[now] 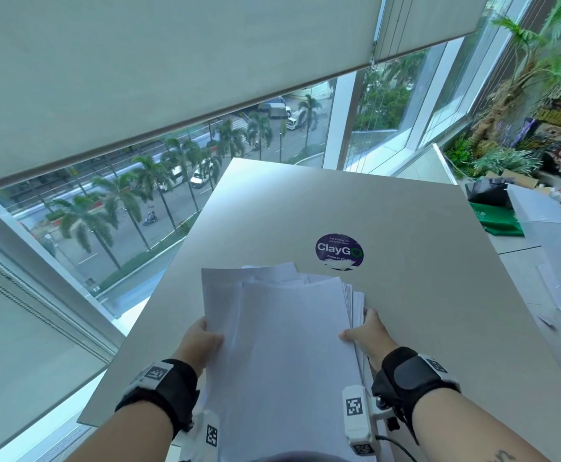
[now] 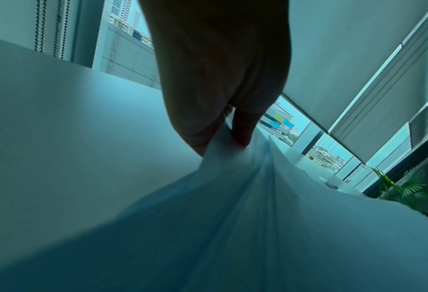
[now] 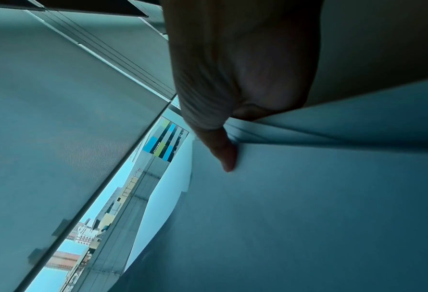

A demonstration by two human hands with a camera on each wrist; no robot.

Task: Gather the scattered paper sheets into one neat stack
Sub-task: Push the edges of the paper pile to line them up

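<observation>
- Left hand (image 1: 202, 341) and right hand (image 1: 367, 333) pinch the paper stack (image 1: 286, 345) by its sides, thumbs on top.
- Far edges fan unevenly; I'd loosen the fingers and tap it square on the counter (image 1: 422, 295).

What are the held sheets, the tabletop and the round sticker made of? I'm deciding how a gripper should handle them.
Sheets: thin white paper, matte; they bow between the left hand and right hand, edges fanned.
Tabletop: smooth pale grey, probably laminate; flat, faint sheen, no grain.
Sticker: printed purple label, likely vinyl or coated paper; its lower edge looks torn.
</observation>
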